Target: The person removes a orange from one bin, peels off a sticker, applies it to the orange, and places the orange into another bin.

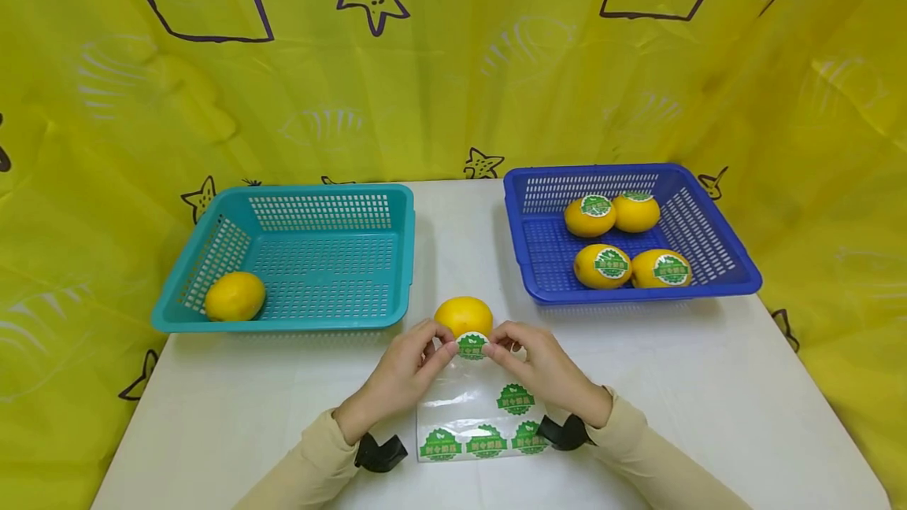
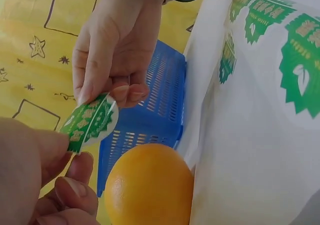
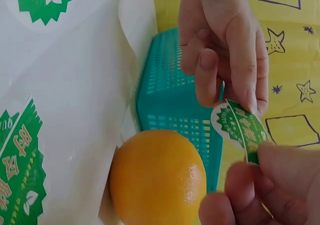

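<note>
Between both hands a round green-and-white sticker [image 1: 472, 345] is held by its two edges. My left hand [image 1: 405, 364] pinches its left edge between thumb and forefinger; my right hand [image 1: 542, 360] pinches the right edge the same way. In the left wrist view the sticker [image 2: 92, 122] looks slightly bent. Just beyond the fingertips a yellow lemon [image 1: 464, 313] rests on the table, its front partly covered by the sticker in the head view. Under the hands lies a clear-white sticker sheet [image 1: 453, 404] with several green stickers left on it, mostly along the near edge.
A teal basket [image 1: 409, 258] at the left holds one plain lemon [image 1: 235, 297]. At the right, a blue basket [image 1: 517, 234] contains several lemons with green stickers on them, such as the front lemon [image 1: 583, 266]. Behind the white table [image 1: 212, 400] hangs a yellow patterned curtain [image 1: 439, 85].
</note>
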Motion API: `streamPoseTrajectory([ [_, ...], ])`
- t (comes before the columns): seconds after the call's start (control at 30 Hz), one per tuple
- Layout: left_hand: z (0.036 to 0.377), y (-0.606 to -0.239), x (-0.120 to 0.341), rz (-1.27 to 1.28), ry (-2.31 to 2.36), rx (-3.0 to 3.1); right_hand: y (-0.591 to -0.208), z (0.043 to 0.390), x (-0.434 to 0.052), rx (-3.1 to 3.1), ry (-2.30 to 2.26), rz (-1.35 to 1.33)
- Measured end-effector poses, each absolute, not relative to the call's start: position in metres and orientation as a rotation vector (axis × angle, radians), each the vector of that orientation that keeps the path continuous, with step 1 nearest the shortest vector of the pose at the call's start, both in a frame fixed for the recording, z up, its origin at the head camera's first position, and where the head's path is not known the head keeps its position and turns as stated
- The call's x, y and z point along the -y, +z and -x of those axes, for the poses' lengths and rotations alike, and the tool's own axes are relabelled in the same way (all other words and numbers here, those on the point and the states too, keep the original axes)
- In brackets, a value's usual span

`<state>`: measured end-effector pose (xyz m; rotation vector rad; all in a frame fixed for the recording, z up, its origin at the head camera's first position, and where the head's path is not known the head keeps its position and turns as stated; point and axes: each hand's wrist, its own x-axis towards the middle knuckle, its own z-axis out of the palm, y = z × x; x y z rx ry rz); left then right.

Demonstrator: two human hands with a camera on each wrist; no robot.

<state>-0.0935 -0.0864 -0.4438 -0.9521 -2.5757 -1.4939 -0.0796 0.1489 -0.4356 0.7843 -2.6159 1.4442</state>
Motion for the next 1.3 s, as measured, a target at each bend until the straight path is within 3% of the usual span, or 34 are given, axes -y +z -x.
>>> streamPoseTrajectory([
  [0.4, 0.098, -0.453, 0.076, 0.717, -1.561, 2.529, -0.439, 0.095, -0.144, 2.679, 1.463, -0.558],
  [1.3, 0.107, -0.460, 0.069, 0.491, -1.372, 2.603, -0.443, 0.117, -0.135, 2.797, 1.094, -0.538],
])
